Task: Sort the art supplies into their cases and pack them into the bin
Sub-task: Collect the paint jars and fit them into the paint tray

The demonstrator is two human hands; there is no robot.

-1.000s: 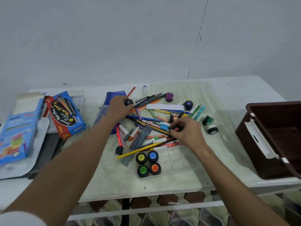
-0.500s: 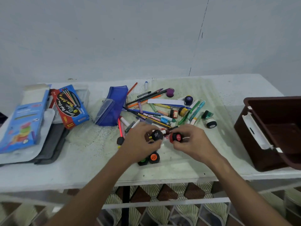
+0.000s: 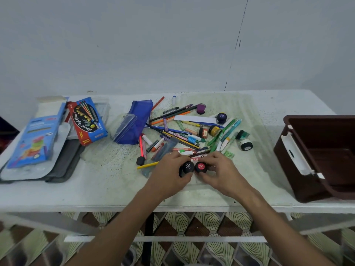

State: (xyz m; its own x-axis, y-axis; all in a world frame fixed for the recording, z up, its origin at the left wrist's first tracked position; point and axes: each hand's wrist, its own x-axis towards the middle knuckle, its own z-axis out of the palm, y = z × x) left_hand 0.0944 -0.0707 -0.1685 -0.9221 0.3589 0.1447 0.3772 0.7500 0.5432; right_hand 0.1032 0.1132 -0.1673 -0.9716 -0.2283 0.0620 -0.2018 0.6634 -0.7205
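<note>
Gathering like with like, a black-lidded paint pot (image 3: 187, 167) is held in the left hand (image 3: 170, 174) and a red-lidded pot (image 3: 201, 167) in the right hand (image 3: 221, 172), each grip curled round its pot, side by side low over the table (image 3: 96, 192) near its front edge (presumably for grouping before casing), well apart from the brown bin (image 3: 324, 156).

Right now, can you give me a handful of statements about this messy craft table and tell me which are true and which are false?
1. The left hand holds a small paint pot with a black lid. True.
2. The right hand holds a green pen. False: it holds a small paint pot with a red lid.
3. The dark brown plastic bin sits at the table's right end. True.
4. The blue zip pouch lies inside the bin. False: it lies on the white table, left of the pile.
5. The purple-lidded pot is in someone's fingers. False: it rests untouched at the back of the pile.
</note>
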